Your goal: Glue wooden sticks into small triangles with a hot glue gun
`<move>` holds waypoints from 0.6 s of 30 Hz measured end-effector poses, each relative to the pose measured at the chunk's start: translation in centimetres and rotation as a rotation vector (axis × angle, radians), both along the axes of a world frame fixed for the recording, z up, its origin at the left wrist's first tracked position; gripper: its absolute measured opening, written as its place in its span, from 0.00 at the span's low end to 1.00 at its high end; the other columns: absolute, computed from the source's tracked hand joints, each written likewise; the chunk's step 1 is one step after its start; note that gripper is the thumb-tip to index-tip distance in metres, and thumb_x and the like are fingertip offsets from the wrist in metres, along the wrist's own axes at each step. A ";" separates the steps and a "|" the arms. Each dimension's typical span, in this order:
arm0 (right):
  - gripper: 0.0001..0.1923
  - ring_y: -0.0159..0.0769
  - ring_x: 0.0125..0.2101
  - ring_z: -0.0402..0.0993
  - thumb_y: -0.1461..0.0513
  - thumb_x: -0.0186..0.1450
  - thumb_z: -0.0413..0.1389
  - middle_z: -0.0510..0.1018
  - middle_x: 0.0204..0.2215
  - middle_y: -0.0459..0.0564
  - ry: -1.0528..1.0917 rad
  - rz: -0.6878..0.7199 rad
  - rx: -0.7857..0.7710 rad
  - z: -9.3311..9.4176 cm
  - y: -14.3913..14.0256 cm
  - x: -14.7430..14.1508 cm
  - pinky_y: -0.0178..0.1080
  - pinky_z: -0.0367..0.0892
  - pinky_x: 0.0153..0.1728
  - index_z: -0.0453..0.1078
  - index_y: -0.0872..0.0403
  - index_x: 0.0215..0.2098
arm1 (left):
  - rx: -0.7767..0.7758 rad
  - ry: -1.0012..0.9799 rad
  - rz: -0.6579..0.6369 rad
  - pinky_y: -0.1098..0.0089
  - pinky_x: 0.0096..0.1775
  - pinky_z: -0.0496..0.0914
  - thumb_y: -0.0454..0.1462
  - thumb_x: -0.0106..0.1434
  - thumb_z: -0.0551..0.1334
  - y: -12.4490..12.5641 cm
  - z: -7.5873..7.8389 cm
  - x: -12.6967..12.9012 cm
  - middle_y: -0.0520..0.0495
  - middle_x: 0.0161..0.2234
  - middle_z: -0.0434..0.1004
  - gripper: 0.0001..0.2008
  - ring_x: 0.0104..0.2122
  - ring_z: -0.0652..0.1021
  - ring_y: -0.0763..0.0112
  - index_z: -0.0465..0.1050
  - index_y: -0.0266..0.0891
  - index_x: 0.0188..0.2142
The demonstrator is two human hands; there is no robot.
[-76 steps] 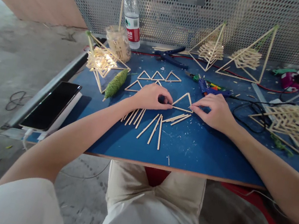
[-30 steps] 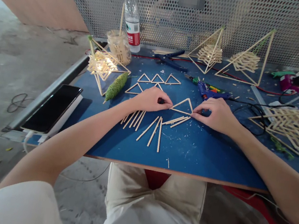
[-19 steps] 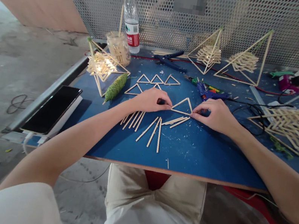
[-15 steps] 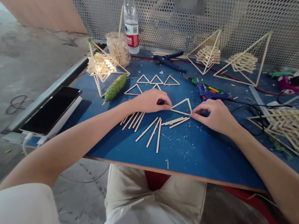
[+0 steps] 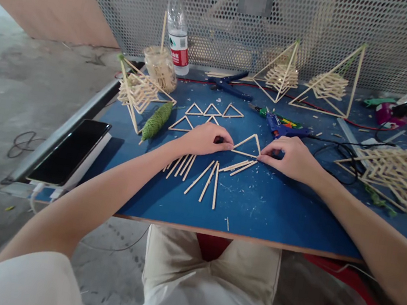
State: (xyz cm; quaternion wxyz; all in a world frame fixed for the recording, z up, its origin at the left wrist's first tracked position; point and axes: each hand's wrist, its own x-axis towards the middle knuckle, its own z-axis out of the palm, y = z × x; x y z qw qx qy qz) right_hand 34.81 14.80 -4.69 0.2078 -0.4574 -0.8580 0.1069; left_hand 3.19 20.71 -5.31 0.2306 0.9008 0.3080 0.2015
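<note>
A triangle of thin wooden sticks [image 5: 245,154] lies on the blue table between my two hands. My left hand [image 5: 211,139] pinches its left corner between thumb and fingers. At the right corner, the fingertips of my right hand [image 5: 285,154] are closed in the same way. Several loose wooden sticks [image 5: 215,188] are spread just in front of the triangle, and more of them lie partly under my left forearm. Behind my left hand are several finished stick triangles [image 5: 212,110], one of them partly hidden by the hand.
A blue glue gun [image 5: 285,129] with a black cable lies behind my right hand. Blue pliers [image 5: 232,85], a water bottle [image 5: 178,47] and a jar of sticks [image 5: 160,70] stand farther back. Green yarn [image 5: 157,121] and a phone [image 5: 71,151] are at left; a stick structure [image 5: 402,175] sits at right.
Both hands keep their hold on the triangle's corners and have hardly moved. The view has shifted very slightly.
</note>
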 end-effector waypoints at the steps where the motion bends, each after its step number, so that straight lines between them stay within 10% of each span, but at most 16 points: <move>1: 0.18 0.48 0.39 0.80 0.44 0.73 0.62 0.88 0.34 0.50 0.005 0.000 -0.005 0.0 0.0 0.0 0.53 0.70 0.47 0.83 0.45 0.35 | -0.003 0.002 0.004 0.63 0.40 0.70 0.47 0.72 0.66 0.0 0.0 0.0 0.44 0.41 0.90 0.14 0.35 0.80 0.65 0.89 0.44 0.44; 18: 0.11 0.47 0.37 0.80 0.51 0.70 0.66 0.87 0.33 0.50 0.039 -0.006 -0.055 0.3 0.1 -0.1 0.49 0.68 0.43 0.85 0.46 0.34 | -0.023 0.006 0.023 0.65 0.40 0.69 0.46 0.72 0.66 -0.2 0.3 0.1 0.44 0.41 0.91 0.15 0.35 0.81 0.66 0.90 0.42 0.44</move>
